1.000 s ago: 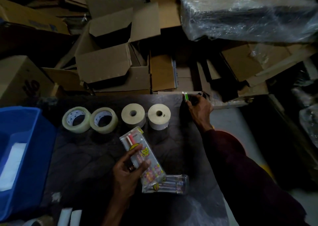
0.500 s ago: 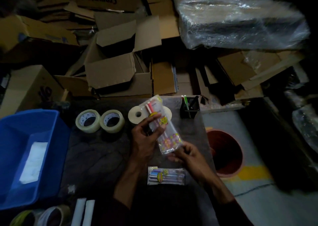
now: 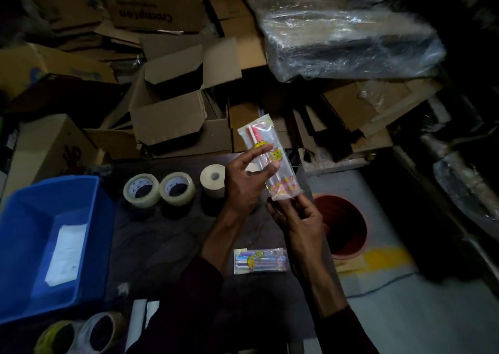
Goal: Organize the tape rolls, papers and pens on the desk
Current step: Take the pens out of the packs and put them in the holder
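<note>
I hold a clear plastic pen packet [image 3: 267,159] with cartoon stickers above the dark desk [image 3: 167,240]. My left hand [image 3: 243,183] pinches its middle, and my right hand [image 3: 299,218] touches its lower end with the fingertips. A second pen packet [image 3: 259,261] lies flat on the desk below my hands. Two clear tape rolls [image 3: 141,190] [image 3: 177,188] and a beige tape roll [image 3: 213,180] stand in a row at the desk's far edge; another beige roll is mostly hidden behind my left hand. White paper [image 3: 66,253] lies in the blue bin [image 3: 24,289].
Open cardboard boxes [image 3: 172,110] and a plastic-wrapped bundle [image 3: 348,40] are piled beyond the desk. A red bucket [image 3: 348,227] stands on the floor right of the desk. More tape rolls [image 3: 100,332] and white strips [image 3: 140,321] sit at the near left edge.
My right hand left the pen holder and came to the packet's lower end. My left hand lifted the packet off the desk and raised it higher.
</note>
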### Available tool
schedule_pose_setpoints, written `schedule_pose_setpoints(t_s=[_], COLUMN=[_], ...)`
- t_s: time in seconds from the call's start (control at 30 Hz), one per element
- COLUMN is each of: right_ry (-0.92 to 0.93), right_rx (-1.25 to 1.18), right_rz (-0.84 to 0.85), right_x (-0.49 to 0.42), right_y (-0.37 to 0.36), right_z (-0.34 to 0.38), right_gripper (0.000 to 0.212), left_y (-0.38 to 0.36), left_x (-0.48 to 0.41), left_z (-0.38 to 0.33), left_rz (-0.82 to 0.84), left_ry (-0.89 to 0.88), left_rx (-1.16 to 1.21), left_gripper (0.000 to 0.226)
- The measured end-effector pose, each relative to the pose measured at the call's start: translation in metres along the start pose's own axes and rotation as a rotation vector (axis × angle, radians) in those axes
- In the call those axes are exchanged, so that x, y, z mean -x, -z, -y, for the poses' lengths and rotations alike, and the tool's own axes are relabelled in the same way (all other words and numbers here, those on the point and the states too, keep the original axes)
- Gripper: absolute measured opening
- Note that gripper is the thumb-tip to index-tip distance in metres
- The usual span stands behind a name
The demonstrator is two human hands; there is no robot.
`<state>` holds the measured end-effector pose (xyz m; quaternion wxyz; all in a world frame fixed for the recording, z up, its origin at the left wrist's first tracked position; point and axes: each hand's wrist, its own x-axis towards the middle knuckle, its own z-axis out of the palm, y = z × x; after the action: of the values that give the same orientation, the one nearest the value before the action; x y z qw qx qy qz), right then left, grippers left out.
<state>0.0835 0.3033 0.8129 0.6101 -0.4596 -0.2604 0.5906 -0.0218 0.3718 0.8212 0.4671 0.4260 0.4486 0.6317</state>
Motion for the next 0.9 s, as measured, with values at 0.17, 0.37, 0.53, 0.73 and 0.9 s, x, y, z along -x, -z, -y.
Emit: schedule_pose_setpoints(t_s=[0.17,0.37,0.53,0.73,0.9], right_ry=[0.045,0.061,0.084,0.063,0.128], right_rx=[0.015,0.087,0.131,0.146,0.285], right_rz=[-0.096,-0.074,-0.077,-0.079,-0.028], right_x=[0.007,0.011,0.001,0.002,0.005], right_y=[-0.001,0.001,-0.009,0.01,0.015], right_z=[0.0,0.0,-0.001,-0.002,0.0], right_gripper=[0.014,0.011,0.013,0.018,0.017], left_y=[0.004,0.001,-0.002,0.006,0.005], left_x=[-0.002,0.001,0.008,-0.008,-0.011], left_z=[-0.007,-0.011,-0.003,-0.012,-0.008], left_rz=[0.005,-0.003,-0.005,-0.053,-0.039], left_ry=[-0.01,-0.017,-0.022,-0.022,-0.001], left_rx=[0.014,-0.026,-0.025,0.009,-0.011], left_gripper=[0.035,0.035,0.036,0.038,0.039])
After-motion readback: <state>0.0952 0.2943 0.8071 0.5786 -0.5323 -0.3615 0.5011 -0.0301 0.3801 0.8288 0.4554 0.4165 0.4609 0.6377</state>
